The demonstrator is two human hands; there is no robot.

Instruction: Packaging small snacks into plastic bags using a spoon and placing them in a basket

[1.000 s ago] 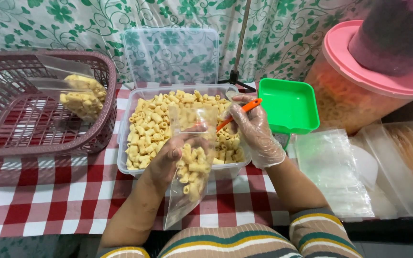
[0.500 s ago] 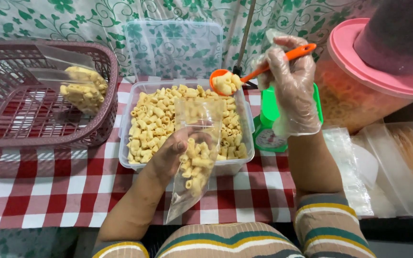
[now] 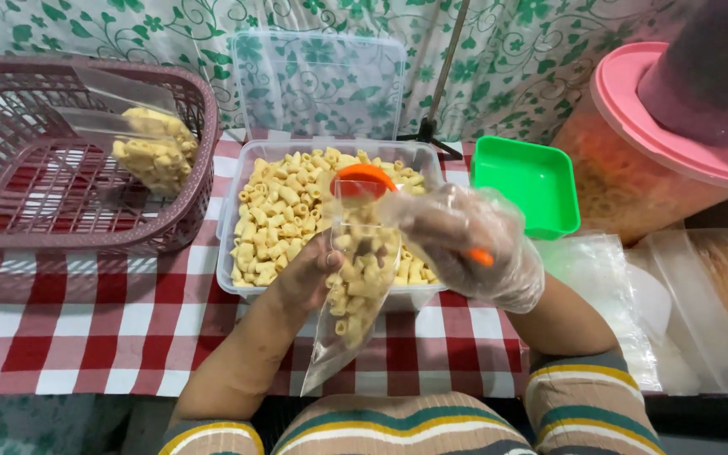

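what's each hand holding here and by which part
The left hand holds a clear bag of macaroni pieces by its upper edge. The gloved right hand holds an orange scoop by its handle, over the bag's mouth.

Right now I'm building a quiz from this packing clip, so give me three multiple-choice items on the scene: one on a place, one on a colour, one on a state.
1. Where do the filled bags lie?
A. In the maroon basket
B. In the green tray
C. On the pink lid

2. What colour is the scoop in the gloved right hand?
A. Blue
B. Orange
C. White

3. What state is the clear bag held by the left hand in?
A. Empty
B. Sealed and full
C. Open and partly filled

Answers:
1 A, the packed bags of pasta lean inside the basket at the left.
2 B, its orange bowl tips over the bag's mouth.
3 C, the mouth gapes under the scoop and pasta fills its middle, above the tub of pasta.
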